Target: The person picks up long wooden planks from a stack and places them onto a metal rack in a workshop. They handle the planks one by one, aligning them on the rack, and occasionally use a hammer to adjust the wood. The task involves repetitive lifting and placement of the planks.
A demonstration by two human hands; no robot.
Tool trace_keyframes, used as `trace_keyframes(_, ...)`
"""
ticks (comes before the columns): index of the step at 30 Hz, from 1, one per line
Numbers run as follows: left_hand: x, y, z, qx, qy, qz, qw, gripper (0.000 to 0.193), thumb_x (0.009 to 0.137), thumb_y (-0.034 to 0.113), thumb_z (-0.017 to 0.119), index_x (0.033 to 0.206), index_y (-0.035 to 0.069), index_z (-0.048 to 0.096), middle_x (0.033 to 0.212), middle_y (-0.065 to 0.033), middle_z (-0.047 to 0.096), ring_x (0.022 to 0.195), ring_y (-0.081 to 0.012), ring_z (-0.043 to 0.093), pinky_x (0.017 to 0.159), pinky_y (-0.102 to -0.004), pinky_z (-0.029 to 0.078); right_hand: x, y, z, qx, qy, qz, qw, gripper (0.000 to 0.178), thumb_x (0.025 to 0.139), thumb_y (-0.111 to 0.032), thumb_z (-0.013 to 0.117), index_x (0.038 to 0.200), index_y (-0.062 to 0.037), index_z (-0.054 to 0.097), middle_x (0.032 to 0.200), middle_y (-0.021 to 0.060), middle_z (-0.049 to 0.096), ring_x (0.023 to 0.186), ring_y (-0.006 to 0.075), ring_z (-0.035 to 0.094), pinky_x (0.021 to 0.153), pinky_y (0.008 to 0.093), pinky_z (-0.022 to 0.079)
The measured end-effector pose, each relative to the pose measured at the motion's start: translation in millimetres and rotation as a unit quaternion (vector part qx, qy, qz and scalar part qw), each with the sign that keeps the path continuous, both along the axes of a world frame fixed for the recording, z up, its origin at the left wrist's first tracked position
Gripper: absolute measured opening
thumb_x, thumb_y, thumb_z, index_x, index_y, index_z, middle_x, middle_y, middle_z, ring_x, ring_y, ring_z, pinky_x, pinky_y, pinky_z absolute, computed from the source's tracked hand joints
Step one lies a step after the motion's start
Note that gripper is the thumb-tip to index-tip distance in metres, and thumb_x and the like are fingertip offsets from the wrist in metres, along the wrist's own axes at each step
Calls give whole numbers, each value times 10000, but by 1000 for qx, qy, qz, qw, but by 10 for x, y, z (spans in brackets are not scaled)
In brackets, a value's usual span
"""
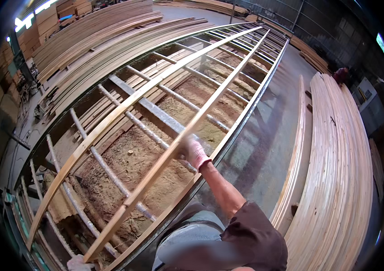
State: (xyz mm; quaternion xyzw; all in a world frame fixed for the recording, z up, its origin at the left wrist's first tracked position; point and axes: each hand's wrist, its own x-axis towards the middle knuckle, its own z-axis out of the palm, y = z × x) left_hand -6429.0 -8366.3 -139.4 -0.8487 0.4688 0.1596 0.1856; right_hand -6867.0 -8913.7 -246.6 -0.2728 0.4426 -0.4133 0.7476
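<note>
A long, narrow wooden board lies slantwise across the metal rollers of a long frame. My right hand, in a pale glove with a pink cuff, is at the board's edge partway along it. Its fingers are smeared by motion, so their grip is unclear. At the board's near end, low on the left, my gloved left hand is closed on it, partly cut off by the picture's edge. A second long board rests on the rollers to the left, apart from the first and bowed by the lens.
Sawdust and loose boards lie beneath the rollers. A flat metal crossbar spans the frame. Stacked boards stand beyond its left side. Another large stack is on the right, across the grey floor. A person is far right.
</note>
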Motion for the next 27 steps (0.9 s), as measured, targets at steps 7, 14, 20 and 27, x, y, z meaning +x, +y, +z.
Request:
trace_keyframes(7,796,-854,-227,-117,-48,132,983,421,517,101,925,856,64,678,774,-179,674,827,-393,695,736,-460,532,-237,688,550,-327,370,236,837,535,957,-323,713,1372,-23,559,1149,140,703,1113,274,680,963,383,555)
trace_keyframes(14,1872,-785,-1938,-238,70,335,909,352,984,298,537,836,-9,626,793,-182,642,722,-285,601,658,-438,461,-347,1267,197,-587,508,450,442,513,735,-454,828,1113,-136,692,1017,65,674,1050,276,639,972,453,441)
trace_keyframes(20,1040,-1558,-1380,-10,-94,113,989,623,701,237,844,1250,64,605,1179,-195,675,1059,-371,681,904,-473,548,-552,1280,11,-549,548,407,481,343,791,-427,776,996,-160,713,961,37,675,1022,265,641,940,442,452)
trace_keyframes(27,-641,-1924,-406,-380,110,-82,915,688,843,429,760,1379,30,598,1312,-189,659,1183,-362,627,1042,-457,479,-12,1338,331,-662,439,296,530,196,771,-220,783,934,-119,748,899,81,717,879,320,656,842,471,492)
